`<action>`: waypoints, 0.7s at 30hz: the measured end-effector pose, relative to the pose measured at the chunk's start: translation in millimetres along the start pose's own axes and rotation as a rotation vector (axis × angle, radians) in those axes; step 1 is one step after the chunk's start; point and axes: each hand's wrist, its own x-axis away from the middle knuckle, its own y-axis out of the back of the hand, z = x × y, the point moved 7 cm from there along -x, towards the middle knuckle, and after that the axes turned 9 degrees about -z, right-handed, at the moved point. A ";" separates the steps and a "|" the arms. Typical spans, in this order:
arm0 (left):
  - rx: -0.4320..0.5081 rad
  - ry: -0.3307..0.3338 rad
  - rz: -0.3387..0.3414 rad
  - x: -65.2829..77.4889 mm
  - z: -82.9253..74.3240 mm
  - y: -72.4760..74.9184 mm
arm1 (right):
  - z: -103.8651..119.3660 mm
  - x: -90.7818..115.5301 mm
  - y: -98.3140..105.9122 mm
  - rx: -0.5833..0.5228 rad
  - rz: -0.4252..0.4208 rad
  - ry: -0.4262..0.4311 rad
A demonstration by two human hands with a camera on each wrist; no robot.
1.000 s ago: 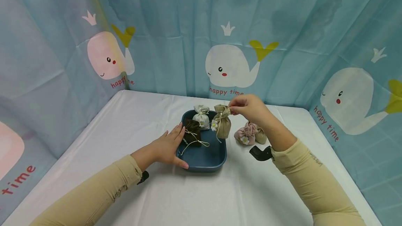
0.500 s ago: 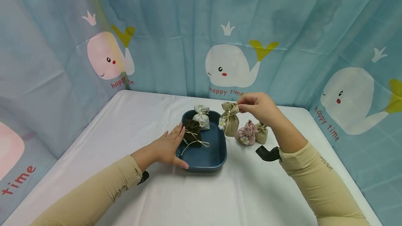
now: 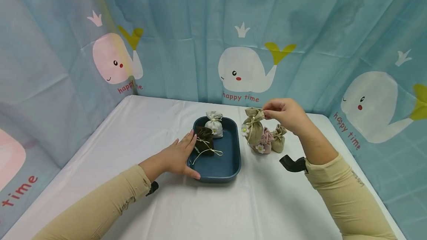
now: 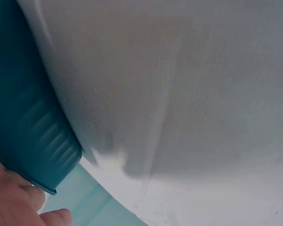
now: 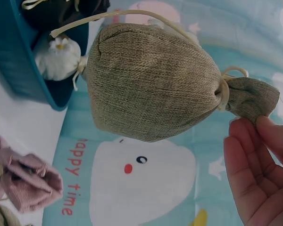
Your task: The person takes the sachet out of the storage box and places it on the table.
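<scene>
My right hand [image 3: 285,114] pinches the gathered top of a tan drawstring pouch [image 3: 254,126] with a white flower, just right of the blue bin. The right wrist view shows thumb and fingers on the cloth neck of this pouch [image 5: 153,82], its cord trailing. My left hand [image 3: 176,158] lies spread with straight fingers on the left rim of the blue bin [image 3: 221,177]. Inside the bin, a dark brown pouch [image 3: 204,142] leans at the left and a white pouch [image 3: 214,125] stands at the back. In the left wrist view, fingers [image 4: 19,197] touch the bin's rim.
A pink pouch [image 3: 265,143] with a white flower sits right of the bin, partly behind the held pouch. Beside it stands another tan pouch [image 3: 278,140]. A white cloth [image 3: 213,210] covers the table; a blue whale-print curtain [image 3: 186,47] surrounds it.
My right hand has carried the tan pouch rightward, from over the bin's right side to in front of the pink pouch. My left hand has stayed on the bin.
</scene>
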 end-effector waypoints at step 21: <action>0.008 0.012 0.008 -1.0 1.4 -2.2 | -43.2 25.3 59.1 0.054 -0.148 -0.034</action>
